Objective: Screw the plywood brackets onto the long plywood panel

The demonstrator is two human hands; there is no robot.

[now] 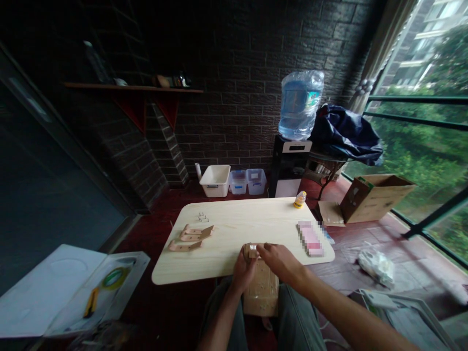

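Note:
My left hand [244, 270] is wrapped round a small tan block-like piece [251, 249] with a shiny spot, at the table's near edge. My right hand [276, 257] has its fingers closed against the right side of the same piece; whether anything else is in them is hidden. Below both hands, a taped cardboard box [261, 292] stands between my knees. On the left part of the pale wooden table [241, 219] lie curved wooden parts [197, 234] with holes. Several small bent metal pieces [202, 217] lie behind them.
A yellow-based clear bottle [300, 200] and a pixelated pink rectangle [310, 239] are at the table's right. An open white case [98, 287] holds a yellow-handled cutter [91, 302]. Behind stand plastic bins [215, 180] and a water dispenser [292, 161]; an open carton [373, 197] is at right.

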